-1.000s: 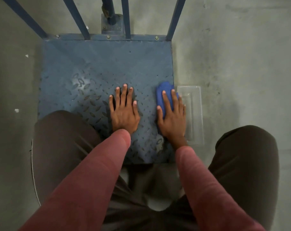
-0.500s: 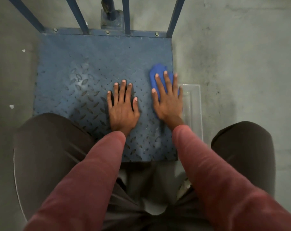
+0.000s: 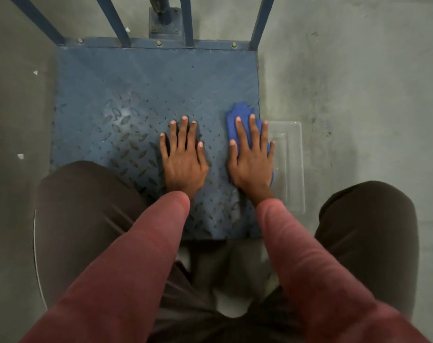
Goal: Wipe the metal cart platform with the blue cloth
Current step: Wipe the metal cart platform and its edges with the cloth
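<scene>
At the far left lies the grey concrete floor [image 3: 14,115], with a few small white specks [image 3: 20,156] on it. Next comes the blue metal cart platform [image 3: 148,78], its surface a raised tread pattern that catches a patch of light towards its left half. Blue upright bars [image 3: 111,21] rise from its far edge. The person's left knee [image 3: 81,199], in dark trousers, overlaps the platform's near left corner.

The left hand [image 3: 184,162] rests flat on the bare platform a little right of its middle, palm down, fingers straight and slightly spread, holding nothing. Well clear of it to the right, with bare plate between the two hands, the right hand [image 3: 251,159] also lies palm down with straight fingers, pressing on the blue cloth [image 3: 240,112]. The cloth lies under this hand at the platform's right edge; it shows past the fingertips on the far side and as a thin strip along the hand's right side. Both forearms wear red sleeves [image 3: 136,268].

Just beside the platform's right edge, on the floor, lies a clear plastic tray [image 3: 292,154]; the right hand's little finger reaches to its left rim. Further right are the right knee [image 3: 366,219] and more floor.
</scene>
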`<state>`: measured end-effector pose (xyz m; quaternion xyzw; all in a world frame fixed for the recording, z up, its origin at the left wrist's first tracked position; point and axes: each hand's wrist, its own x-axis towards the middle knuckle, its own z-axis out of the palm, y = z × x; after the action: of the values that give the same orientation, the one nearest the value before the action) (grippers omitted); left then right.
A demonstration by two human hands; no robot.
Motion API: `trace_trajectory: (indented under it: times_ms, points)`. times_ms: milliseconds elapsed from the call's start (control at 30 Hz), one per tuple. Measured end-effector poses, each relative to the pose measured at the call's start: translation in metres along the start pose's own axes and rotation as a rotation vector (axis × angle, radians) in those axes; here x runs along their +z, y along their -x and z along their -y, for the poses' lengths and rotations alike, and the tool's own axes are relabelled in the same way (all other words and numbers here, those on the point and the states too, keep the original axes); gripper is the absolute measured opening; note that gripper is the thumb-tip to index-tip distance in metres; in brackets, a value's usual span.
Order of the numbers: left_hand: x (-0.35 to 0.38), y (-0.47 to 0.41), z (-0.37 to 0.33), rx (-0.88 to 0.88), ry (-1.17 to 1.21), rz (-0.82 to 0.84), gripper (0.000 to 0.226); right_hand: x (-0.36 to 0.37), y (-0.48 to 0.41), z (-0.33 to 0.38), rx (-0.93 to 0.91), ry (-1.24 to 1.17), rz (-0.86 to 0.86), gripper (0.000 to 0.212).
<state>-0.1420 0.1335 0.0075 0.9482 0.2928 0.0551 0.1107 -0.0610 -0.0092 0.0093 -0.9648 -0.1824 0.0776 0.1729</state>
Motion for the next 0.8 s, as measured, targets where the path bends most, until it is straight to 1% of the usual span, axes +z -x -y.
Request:
trace_trajectory:
  times_ms: [100, 167, 267, 333, 400, 533, 600, 667, 733, 800]
  points:
    - [0.002, 0.0, 0.002, 0.01, -0.014, -0.012, 0.056, 0.0, -0.066, -0.002, -0.123, 0.01, -0.001, 0.056]
    - [0.003, -0.001, 0.004, 0.019, -0.008, -0.011, 0.056, -0.003, -0.101, -0.006, -0.194, -0.003, 0.03, 0.055]
    - [0.004, -0.001, 0.004, 0.023, -0.006, -0.017, 0.055, -0.004, -0.118, -0.005, -0.224, 0.022, 0.046, 0.056]
    - [0.002, 0.0, 0.004, 0.026, 0.015, -0.005, 0.055, -0.002, -0.092, -0.003, -0.236, 0.083, 0.008, 0.056]
    - [-0.001, 0.001, 0.005, 0.038, 0.023, 0.014, 0.057, -0.002, -0.039, -0.002, -0.269, 0.123, -0.015, 0.055]
    - [-0.011, 0.002, 0.009, 0.051, 0.101, 0.077, 0.074, -0.001, 0.113, 0.003, -0.276, 0.106, 0.06, 0.058]
    - [-0.01, 0.004, 0.013, 0.076, 0.172, 0.065, 0.074, 0.005, 0.165, 0.007, -0.306, 0.1, 0.109, 0.058]
    - [-0.008, 0.005, 0.019, 0.11, 0.244, 0.05, 0.069, 0.008, 0.173, 0.004, -0.351, 0.103, 0.131, 0.059]
    - [-0.006, 0.007, 0.024, 0.147, 0.263, 0.041, 0.061, 0.007, 0.159, 0.0, -0.406, 0.112, 0.158, 0.059]
    - [-0.005, 0.016, 0.032, 0.135, 0.27, 0.04, 0.055, 0.005, 0.141, -0.005, -0.481, 0.117, 0.191, 0.06]
